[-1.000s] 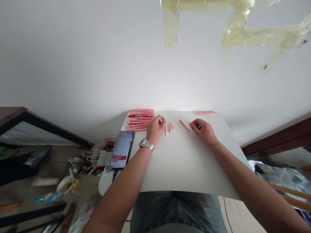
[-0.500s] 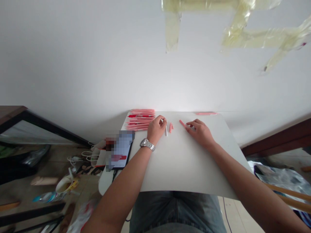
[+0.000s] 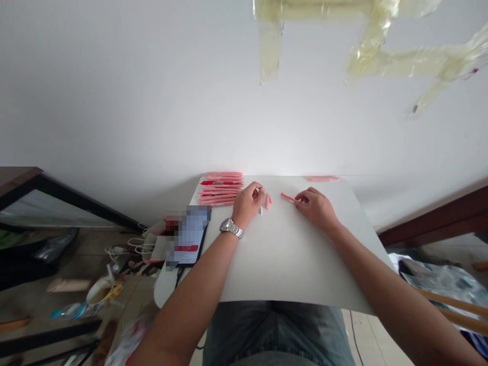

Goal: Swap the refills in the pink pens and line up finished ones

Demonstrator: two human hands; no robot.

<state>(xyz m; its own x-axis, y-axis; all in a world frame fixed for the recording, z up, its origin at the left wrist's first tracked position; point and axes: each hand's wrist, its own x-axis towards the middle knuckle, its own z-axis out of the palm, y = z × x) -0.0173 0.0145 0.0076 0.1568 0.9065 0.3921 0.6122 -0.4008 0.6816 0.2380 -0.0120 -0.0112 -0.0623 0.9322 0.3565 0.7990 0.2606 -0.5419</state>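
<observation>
Swung flatter since moments earlier, a pink tube (image 3: 286, 196) sits pinched in the right hand (image 3: 315, 207). Left hand (image 3: 246, 204) curls over a white stick (image 3: 261, 210), grip unclear; pink pieces (image 3: 267, 202) lie unjoined.

I pinch a slender pink tube (image 3: 287, 196) by one end in my right grip (image 3: 315, 207), free end leftward. Small pink pieces (image 3: 268, 201) lie together on the counter (image 3: 290, 259); beside them, my left grip (image 3: 247, 204) partly hides a white stick (image 3: 261, 210).
</observation>
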